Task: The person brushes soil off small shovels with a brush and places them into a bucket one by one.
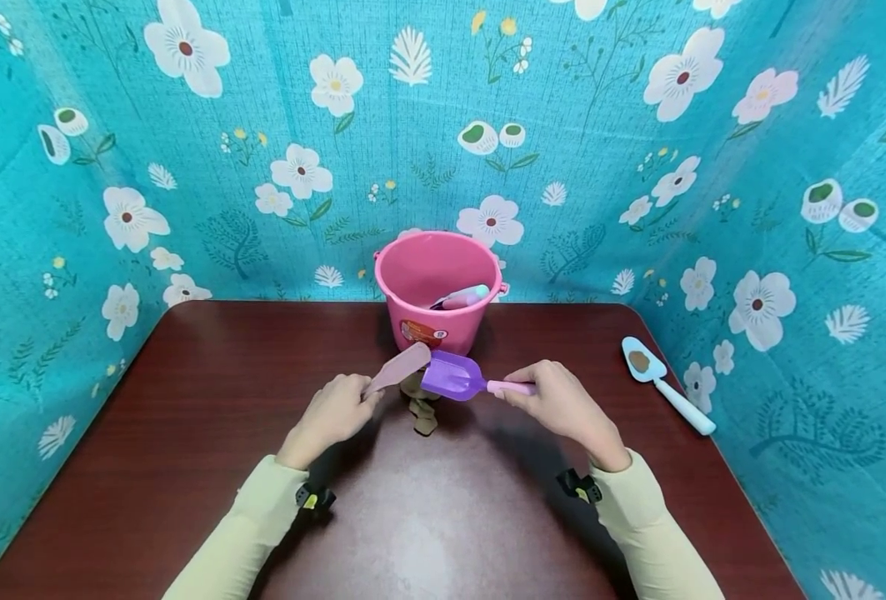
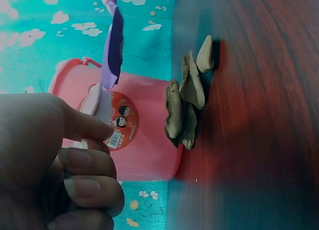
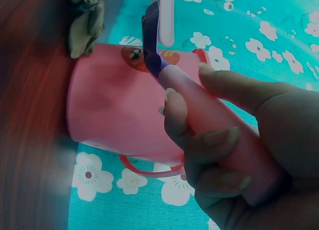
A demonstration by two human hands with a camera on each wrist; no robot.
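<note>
My left hand (image 1: 336, 410) grips a flat, pale pink tool (image 1: 403, 367), its broad end pointing up and right. My right hand (image 1: 555, 400) holds a toy shovel by its pink handle (image 3: 214, 120). The shovel's purple scoop (image 1: 453, 375) meets or overlaps the end of the pink tool; whether they touch I cannot tell. Beneath both tools, several brown, clay-like lumps (image 2: 192, 85) lie on the table. Right behind them stands a pink bucket (image 1: 443, 321) with an orange label. Whether the scoop carries anything is not plain.
Inside the bucket leans a tool with a pink and mint handle (image 1: 467, 297). A pale blue trowel (image 1: 645, 362) with a brown patch on its blade lies at the right edge of the dark red table (image 1: 210, 400). Flowered turquoise cloth (image 1: 262, 100) hangs behind and at both sides.
</note>
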